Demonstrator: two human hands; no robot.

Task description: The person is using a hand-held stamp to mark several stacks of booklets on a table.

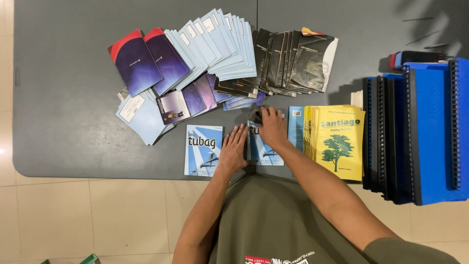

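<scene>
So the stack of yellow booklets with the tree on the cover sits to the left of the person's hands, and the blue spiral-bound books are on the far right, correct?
Not quite. The head view shows the yellow booklets to the right of both hands, next to the right hand, not to the left. The left hand lies flat beside a light blue booklet. The blue spiral-bound books are indeed on the far right.

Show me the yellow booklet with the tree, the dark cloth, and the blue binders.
yellow booklet (pixel 340 142), head view, front cover
dark cloth (pixel 255 115), head view, bunched part beside right hand
blue binders (pixel 430 132), head view, top cover
</scene>
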